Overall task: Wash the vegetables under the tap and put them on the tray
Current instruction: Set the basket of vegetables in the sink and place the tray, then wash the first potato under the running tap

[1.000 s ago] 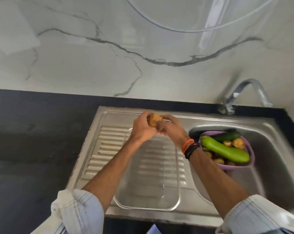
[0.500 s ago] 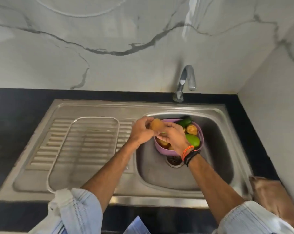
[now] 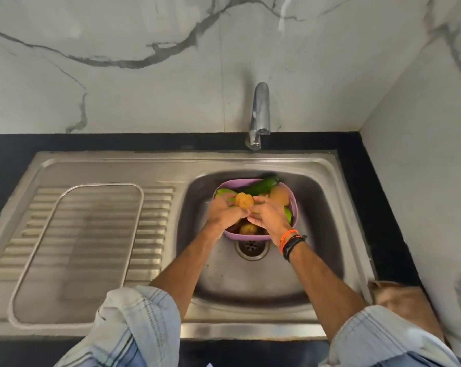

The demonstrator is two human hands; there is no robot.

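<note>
Both hands, left (image 3: 225,211) and right (image 3: 270,214), grip one small round yellow-brown potato (image 3: 244,200) over the purple plastic basket (image 3: 294,205) in the steel sink basin. The chrome tap (image 3: 260,115) sits straight behind at the worktop's back edge; the clear glass tray (image 3: 142,197) lies well off left, nearer the left hand.

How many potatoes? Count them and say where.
3. One potato gripped by left hand and right hand; one at the bowl's right; one at its near edge. More may be hidden.

White marble wall (image 3: 118,83) with grey veins shining, black counter (image 3: 17,147) lying below, brown cloth (image 3: 404,300) sitting in the corner
</note>
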